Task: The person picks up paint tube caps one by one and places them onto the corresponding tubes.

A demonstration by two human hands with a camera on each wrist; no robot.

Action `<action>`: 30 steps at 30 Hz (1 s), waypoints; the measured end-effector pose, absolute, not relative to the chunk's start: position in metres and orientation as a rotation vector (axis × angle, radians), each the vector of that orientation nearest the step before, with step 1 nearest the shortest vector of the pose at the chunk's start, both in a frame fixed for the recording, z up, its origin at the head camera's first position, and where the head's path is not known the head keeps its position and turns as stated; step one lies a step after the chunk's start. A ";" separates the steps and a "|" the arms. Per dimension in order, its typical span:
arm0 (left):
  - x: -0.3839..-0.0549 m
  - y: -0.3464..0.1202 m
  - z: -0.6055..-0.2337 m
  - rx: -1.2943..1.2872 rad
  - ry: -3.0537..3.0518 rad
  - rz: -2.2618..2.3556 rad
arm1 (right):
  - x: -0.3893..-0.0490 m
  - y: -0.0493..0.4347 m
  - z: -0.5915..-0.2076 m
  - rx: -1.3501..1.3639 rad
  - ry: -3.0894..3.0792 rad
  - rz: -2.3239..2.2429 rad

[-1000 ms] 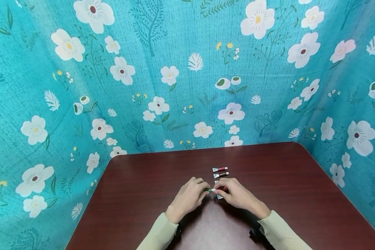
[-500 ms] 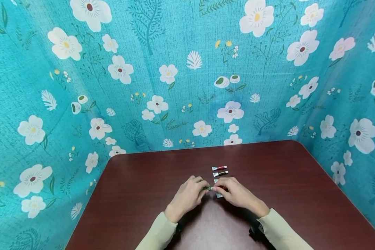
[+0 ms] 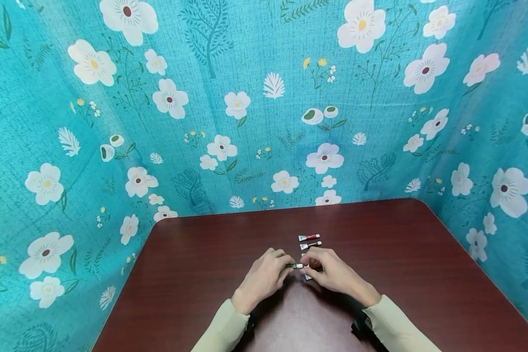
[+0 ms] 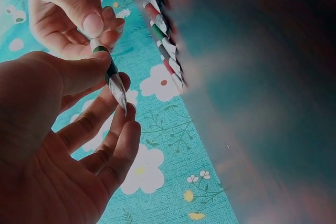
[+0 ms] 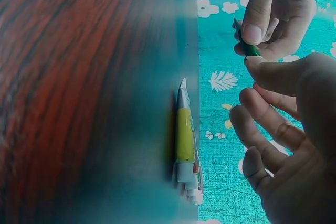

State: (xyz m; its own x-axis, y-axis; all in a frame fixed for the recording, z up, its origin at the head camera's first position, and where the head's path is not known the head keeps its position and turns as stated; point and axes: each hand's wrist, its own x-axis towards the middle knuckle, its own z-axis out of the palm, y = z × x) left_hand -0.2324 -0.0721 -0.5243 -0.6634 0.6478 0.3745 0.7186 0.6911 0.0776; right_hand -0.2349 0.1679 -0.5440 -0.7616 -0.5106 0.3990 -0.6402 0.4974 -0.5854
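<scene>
My left hand (image 3: 265,275) pinches a small green paint tube (image 4: 112,70) between thumb and forefinger. The tube's silver crimped end points out past the fingers in the left wrist view, and its other fingers are loosely bent. At the opposite end, the white cap (image 4: 95,43) meets the thumb and fingertips of my right hand (image 3: 332,274), which pinch at its tip. In the right wrist view the green tube (image 5: 249,50) shows between the two hands, partly covered by the left thumb. Both hands are close over the row of tubes.
On the dark red-brown table (image 3: 211,244) lie several more paint tubes in a row, among them a red tube (image 3: 310,237), a brown tube (image 3: 311,245) and a yellow tube (image 5: 185,135). A blue flowered cloth (image 3: 246,122) hangs behind and at both sides.
The right fingertips have shifted slightly along the cap, so more of the white cap shows between the hands. The left hand keeps its hold; the tubes on the table stay put.
</scene>
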 end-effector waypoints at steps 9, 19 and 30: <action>-0.233 -0.071 -0.527 -1.079 -2.586 -0.325 | -0.234 0.170 -0.542 0.973 -2.572 1.134; -0.231 -0.070 -0.524 -1.080 -2.584 -0.331 | -0.236 0.173 -0.543 0.969 -2.601 1.139; -0.232 -0.070 -0.524 -1.089 -2.566 -0.339 | -0.236 0.174 -0.541 0.948 -2.641 1.174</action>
